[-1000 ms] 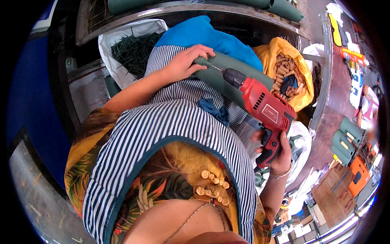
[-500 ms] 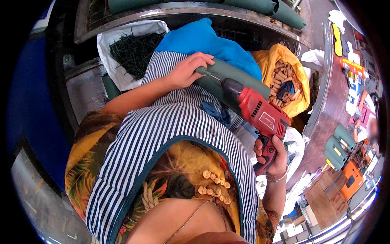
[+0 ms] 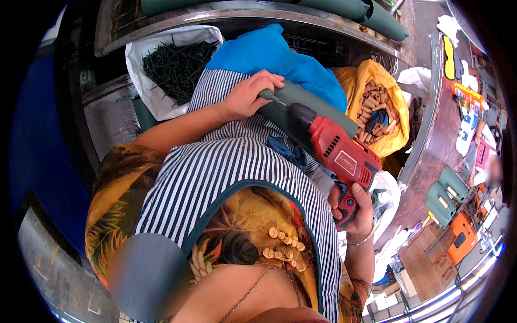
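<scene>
My right hand is wrapped round the grip of a red power drill, pointed up and to the left across my lap. A thin metal bit runs from its black chuck to a small dark green tapered piece. My left hand is closed about that piece, its fingers curled over the top and hiding part of it. Beneath the drill a smooth dark green roll lies across my lap, on my striped apron and a blue cloth.
Thin dark green sticks fill a white sack at far left. A yellow sack at right holds short tan tubes. Beyond it stands a brown table. A metal frame with green rolls crosses the far side. Another person is at far right.
The drill and my right hand have shifted slightly left. My left hand keeps its hold with little movement. A blurred grey round patch has appeared at the lower left.
</scene>
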Available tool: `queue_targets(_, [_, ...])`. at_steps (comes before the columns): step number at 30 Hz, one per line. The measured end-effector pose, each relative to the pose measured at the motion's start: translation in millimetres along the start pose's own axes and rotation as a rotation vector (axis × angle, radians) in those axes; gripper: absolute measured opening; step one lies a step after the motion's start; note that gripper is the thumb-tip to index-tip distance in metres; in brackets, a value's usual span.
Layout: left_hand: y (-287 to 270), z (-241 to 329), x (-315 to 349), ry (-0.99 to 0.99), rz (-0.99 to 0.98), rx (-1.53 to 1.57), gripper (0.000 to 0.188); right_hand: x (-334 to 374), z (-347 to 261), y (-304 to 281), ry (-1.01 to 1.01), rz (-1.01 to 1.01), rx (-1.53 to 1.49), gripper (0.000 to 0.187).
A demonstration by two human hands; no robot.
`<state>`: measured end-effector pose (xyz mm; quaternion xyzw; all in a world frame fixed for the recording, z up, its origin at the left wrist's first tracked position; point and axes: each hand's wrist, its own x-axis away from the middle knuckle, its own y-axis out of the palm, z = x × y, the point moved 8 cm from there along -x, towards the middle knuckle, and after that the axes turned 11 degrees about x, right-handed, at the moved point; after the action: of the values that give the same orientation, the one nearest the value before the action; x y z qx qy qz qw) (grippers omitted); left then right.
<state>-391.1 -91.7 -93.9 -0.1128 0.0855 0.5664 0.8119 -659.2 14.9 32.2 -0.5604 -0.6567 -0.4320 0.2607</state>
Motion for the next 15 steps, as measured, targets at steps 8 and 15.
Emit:
queue_targets(8, [1,0,0,0.032,0.014,0.027,0.021,-7,1,13,-0.044,0.001,0.033,0.044])
queue_targets(15, [0,-4,-6,-0.076,0.027,0.029,0.021,-4,1,9,-0.159,0.049,0.108,0.054])
